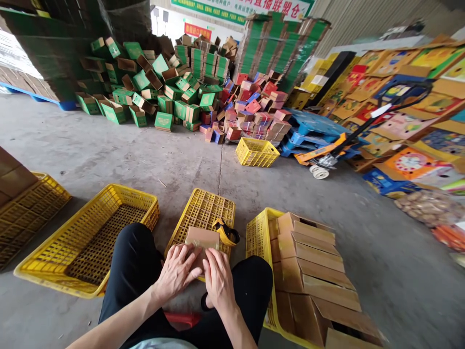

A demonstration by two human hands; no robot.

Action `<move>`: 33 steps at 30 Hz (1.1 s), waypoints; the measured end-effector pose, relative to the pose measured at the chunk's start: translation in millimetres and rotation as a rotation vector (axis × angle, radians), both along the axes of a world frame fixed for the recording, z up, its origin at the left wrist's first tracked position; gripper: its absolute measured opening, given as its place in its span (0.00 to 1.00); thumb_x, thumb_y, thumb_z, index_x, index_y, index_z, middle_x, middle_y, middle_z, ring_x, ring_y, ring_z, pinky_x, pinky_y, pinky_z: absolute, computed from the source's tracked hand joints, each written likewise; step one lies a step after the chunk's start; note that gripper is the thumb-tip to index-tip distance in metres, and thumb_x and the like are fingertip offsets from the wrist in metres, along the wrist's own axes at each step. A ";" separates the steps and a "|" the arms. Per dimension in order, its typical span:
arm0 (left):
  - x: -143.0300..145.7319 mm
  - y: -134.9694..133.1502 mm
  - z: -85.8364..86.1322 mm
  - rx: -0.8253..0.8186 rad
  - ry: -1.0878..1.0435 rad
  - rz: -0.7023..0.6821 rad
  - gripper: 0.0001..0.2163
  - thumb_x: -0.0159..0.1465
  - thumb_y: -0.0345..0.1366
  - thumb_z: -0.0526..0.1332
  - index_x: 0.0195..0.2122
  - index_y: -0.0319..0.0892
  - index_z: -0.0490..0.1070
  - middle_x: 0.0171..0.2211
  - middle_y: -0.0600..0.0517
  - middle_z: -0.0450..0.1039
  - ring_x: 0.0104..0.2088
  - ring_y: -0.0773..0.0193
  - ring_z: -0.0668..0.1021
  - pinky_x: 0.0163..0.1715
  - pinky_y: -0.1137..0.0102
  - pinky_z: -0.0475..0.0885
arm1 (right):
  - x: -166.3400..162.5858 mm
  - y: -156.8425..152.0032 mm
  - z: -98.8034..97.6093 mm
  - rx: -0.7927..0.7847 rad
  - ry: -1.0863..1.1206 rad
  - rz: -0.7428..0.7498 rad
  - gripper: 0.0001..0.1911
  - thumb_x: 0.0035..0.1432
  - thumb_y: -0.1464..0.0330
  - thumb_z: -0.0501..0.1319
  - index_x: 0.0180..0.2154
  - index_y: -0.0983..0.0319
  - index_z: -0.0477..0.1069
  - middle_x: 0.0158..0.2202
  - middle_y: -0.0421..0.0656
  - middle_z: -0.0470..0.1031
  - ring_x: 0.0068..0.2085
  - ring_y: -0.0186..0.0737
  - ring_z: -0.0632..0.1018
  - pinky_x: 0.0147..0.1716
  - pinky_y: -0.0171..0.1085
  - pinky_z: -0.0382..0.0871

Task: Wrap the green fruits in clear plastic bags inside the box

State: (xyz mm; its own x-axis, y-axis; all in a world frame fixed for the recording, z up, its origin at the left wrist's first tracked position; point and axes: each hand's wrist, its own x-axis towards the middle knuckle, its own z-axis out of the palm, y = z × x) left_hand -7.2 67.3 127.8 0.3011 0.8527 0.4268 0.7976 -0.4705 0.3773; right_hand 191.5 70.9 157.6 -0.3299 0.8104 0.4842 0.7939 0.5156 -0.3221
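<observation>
A small brown cardboard box (202, 239) rests on an upturned yellow crate (207, 211) between my knees. My left hand (177, 270) presses on the near left part of the box with fingers spread. My right hand (218, 280) lies beside it on the near right part, fingers together, touching the cardboard. A yellow tape dispenser (226, 232) sits on the crate just right of the box. Whether either hand grips the box or only presses on it is unclear.
An empty yellow crate (89, 237) stands at my left, another with brown cardboard (25, 206) further left. A yellow crate (258, 232) at my right holds flat brown cartons (312, 271). Piles of green boxes (152, 87) and red boxes (254, 114), a small yellow crate (256, 152) and a pallet jack (327, 157) lie beyond.
</observation>
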 end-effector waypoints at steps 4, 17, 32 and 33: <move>3.2 8.5 4.4 0.011 -0.041 -0.058 0.21 0.80 0.46 0.52 0.65 0.45 0.74 0.60 0.42 0.77 0.58 0.50 0.77 0.60 0.55 0.73 | 5.6 18.9 1.7 -0.034 0.031 0.018 0.19 0.79 0.70 0.50 0.60 0.60 0.76 0.53 0.51 0.83 0.53 0.49 0.83 0.57 0.49 0.80; -0.5 14.3 7.0 -0.065 -0.088 -0.102 0.21 0.80 0.41 0.51 0.72 0.49 0.67 0.62 0.42 0.77 0.62 0.49 0.78 0.60 0.52 0.75 | 52.5 41.8 -1.6 -0.292 0.285 0.122 0.31 0.66 0.80 0.50 0.61 0.58 0.80 0.61 0.49 0.82 0.61 0.45 0.83 0.64 0.46 0.79; 3.0 8.6 6.6 -0.055 -0.084 -0.091 0.21 0.80 0.42 0.52 0.70 0.43 0.69 0.64 0.40 0.75 0.67 0.48 0.74 0.66 0.52 0.73 | 39.1 -18.0 -3.6 -0.186 0.233 0.020 0.31 0.70 0.80 0.50 0.67 0.56 0.75 0.58 0.49 0.82 0.57 0.45 0.85 0.60 0.44 0.83; 3.4 7.2 7.4 -0.055 -0.083 -0.095 0.22 0.80 0.42 0.52 0.70 0.42 0.69 0.64 0.40 0.75 0.67 0.48 0.74 0.66 0.52 0.73 | 37.1 -20.6 -4.2 -0.181 0.227 0.015 0.30 0.72 0.79 0.50 0.67 0.56 0.75 0.58 0.50 0.82 0.58 0.45 0.85 0.60 0.44 0.83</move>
State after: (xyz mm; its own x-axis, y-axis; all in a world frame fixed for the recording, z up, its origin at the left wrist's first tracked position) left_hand -3.9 74.5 135.2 0.3470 0.8448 0.4073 0.7153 -0.5193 0.4677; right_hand 228.6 50.3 153.5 -0.2423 0.8859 0.3955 0.6834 0.4452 -0.5786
